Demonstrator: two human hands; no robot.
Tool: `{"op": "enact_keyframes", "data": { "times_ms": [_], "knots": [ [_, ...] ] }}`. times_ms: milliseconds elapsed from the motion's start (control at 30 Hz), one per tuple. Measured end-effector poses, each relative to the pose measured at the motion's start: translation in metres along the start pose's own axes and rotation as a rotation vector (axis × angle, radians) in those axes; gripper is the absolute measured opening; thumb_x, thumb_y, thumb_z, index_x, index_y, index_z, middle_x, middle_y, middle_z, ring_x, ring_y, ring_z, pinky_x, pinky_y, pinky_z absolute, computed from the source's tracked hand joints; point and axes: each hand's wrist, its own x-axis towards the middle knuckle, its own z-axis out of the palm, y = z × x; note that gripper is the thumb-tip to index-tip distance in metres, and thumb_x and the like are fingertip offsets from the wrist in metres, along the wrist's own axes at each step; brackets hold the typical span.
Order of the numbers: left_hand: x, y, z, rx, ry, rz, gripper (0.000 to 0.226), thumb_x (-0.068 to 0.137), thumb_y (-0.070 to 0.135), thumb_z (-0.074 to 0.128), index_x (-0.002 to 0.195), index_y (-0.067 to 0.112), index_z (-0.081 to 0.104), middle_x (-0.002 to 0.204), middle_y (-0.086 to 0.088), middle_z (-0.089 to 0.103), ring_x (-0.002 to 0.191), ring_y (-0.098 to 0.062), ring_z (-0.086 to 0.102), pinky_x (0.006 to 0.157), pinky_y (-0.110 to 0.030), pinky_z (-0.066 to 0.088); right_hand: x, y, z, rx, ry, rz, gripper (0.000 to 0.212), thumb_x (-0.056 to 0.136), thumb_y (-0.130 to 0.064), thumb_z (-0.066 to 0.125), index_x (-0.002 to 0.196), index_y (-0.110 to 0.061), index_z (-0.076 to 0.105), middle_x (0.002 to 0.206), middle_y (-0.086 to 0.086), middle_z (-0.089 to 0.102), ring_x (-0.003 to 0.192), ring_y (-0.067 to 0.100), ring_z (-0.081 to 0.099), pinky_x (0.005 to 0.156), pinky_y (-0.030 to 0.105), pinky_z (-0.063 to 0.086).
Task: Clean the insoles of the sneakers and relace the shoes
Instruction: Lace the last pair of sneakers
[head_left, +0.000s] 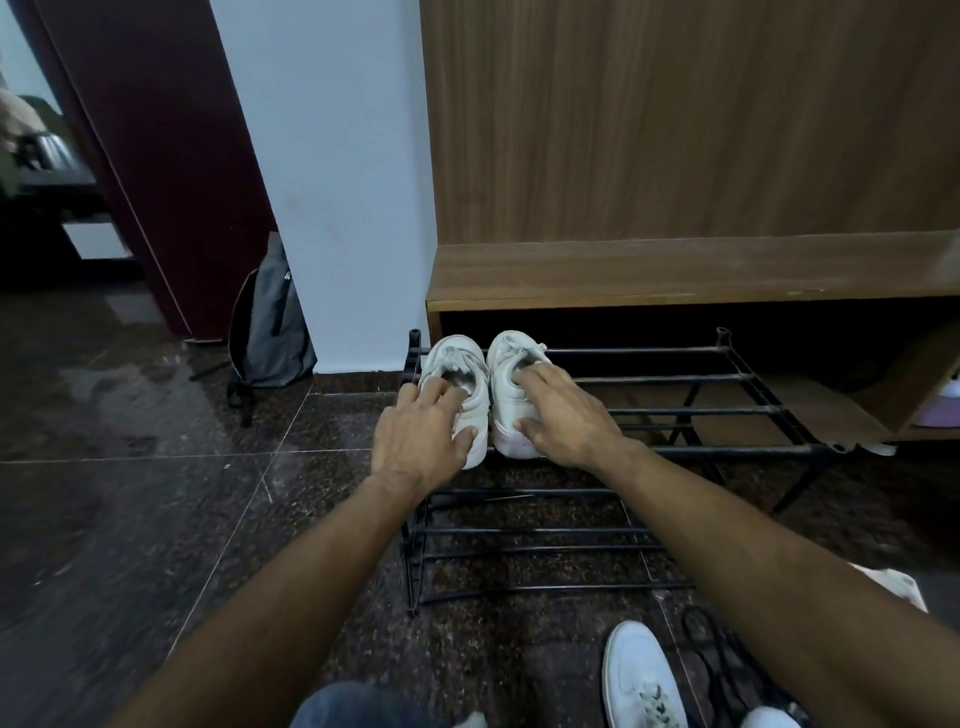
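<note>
Floor: dark speckled stone tiles, black metal-rod shoe rack against wall.
Sneakers: small white pair on rack's top tier, far left.
Left hand: fingers curled into left shoe's opening, thumb on heel.
Right hand: same on right shoe.
Progress: barely begun — insoles in, uncleaned; relacing pending.

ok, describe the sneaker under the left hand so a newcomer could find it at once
Find the black metal shoe rack in front of the wooden bench. Two small white sneakers stand side by side at the left end of its top tier, toes to the wall. The left sneaker is the one nearest the rack's corner post, under the left hand; the right sneaker sits further in, under the right hand.
</note>
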Motion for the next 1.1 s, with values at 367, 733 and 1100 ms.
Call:
{"op": "enact_keyframes", "data": {
  "times_ms": [367, 733, 1100],
  "knots": [
    [-0.046, 0.071, -0.006, -0.267, 0.303, 0.349, 0.023, 0.084, 0.022, 0.055, 0.101, 0.014, 0.068, 0.101, -0.004, 0.059, 0.09, -0.028, 0.055, 0.07, -0.039, 0.047, -0.118, 0.03, 0.029, 0.157, 0.039, 0.306, 0.047, 0.091, -0.029, 0.058, 0.137, -0.021, 0.046, 0.137, 0.003, 0.045, 0.127, 0.025, 0.043, 0.096, 0.039, 0.044],
    [-0.212, 0.202, 0.171, -0.378, -0.722, 0.299, 0.023, 0.09, 0.025, 0.05, 0.102, 0.023, 0.07, 0.111, -0.006, 0.063, 0.102, -0.029, 0.06, 0.08, -0.04, 0.053, -0.356, 0.097, 0.146, 0.324, -0.41, 0.917, 0.019, 0.081, -0.021, 0.057, 0.094, -0.017, 0.07, 0.104, 0.01, 0.071, 0.1, 0.031, 0.064, 0.079, 0.032, 0.051],
    [-0.261, 0.228, 0.249, -0.11, -1.083, 0.544, 0.066, 0.093, 0.03, 0.05, 0.152, 0.016, 0.023, 0.151, -0.008, 0.035, 0.14, -0.027, 0.032, 0.111, -0.044, 0.031, -0.419, 0.077, 0.212, 0.231, -0.782, 0.976, 0.04, 0.087, -0.041, 0.058, 0.119, -0.017, 0.055, 0.121, 0.012, 0.062, 0.112, 0.032, 0.059, 0.092, 0.038, 0.046]
  ]
}}
